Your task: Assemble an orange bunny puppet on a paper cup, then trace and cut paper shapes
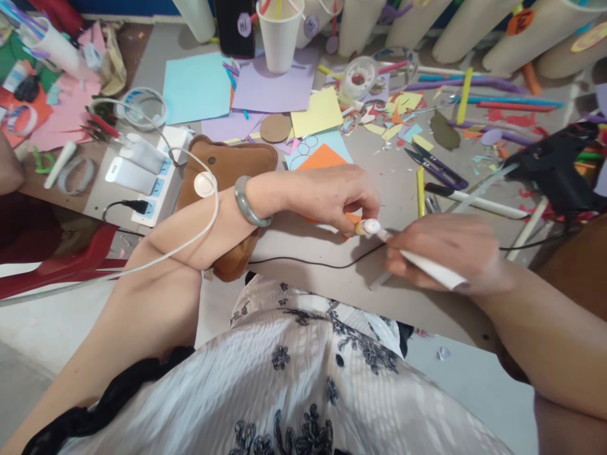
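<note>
Right hand (441,249): motion-blurred, fingers indistinct, hiding the middle of the white stick (427,265) | left hand (332,196): fingertips cover most of the small piece at the stick's tip | orange paper (322,158): near part hidden beneath left hand | black glue gun (554,167): cut by right edge | cardboard tubes (459,31) along worktop's far edge: tops cropped.

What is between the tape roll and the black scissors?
In the head view, colored paper scraps lie scattered on the table between the tape roll and the black scissors.
</note>
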`<action>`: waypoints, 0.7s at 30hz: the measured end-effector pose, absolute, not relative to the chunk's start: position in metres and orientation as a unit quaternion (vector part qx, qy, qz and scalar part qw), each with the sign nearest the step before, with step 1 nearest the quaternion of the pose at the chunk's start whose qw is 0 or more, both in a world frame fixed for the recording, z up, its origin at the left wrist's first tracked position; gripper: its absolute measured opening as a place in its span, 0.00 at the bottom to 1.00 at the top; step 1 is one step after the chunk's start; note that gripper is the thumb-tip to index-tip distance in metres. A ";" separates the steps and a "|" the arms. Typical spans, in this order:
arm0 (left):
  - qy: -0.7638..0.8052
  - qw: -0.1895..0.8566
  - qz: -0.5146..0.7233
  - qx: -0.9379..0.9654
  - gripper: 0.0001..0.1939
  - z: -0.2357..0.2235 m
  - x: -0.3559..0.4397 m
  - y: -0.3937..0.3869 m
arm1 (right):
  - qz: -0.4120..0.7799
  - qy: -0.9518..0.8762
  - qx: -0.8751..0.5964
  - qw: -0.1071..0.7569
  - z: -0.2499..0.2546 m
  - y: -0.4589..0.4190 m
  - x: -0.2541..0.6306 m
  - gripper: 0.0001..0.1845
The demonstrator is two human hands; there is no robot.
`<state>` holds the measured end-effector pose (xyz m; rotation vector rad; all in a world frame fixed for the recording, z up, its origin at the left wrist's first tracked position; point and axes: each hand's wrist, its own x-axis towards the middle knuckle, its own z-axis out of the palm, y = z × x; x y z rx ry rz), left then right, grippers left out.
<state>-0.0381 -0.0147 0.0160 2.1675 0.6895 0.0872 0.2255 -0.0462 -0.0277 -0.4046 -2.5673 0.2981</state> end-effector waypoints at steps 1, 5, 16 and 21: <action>0.275 0.417 0.034 0.866 0.09 0.017 -0.038 -0.015 | 0.110 -0.937 -0.167 0.285 -0.027 -0.042 0.227 0.10; 0.277 0.409 0.037 0.869 0.08 0.020 -0.038 -0.017 | 0.193 -0.850 -0.342 0.351 -0.032 -0.027 0.225 0.09; 0.279 0.382 0.026 0.881 0.07 0.027 -0.038 -0.021 | 0.447 -0.783 -0.364 0.233 -0.029 0.000 0.191 0.34; 0.286 0.376 0.039 0.880 0.06 0.026 -0.038 -0.023 | 0.508 -0.787 -0.320 0.141 -0.032 0.020 0.179 0.37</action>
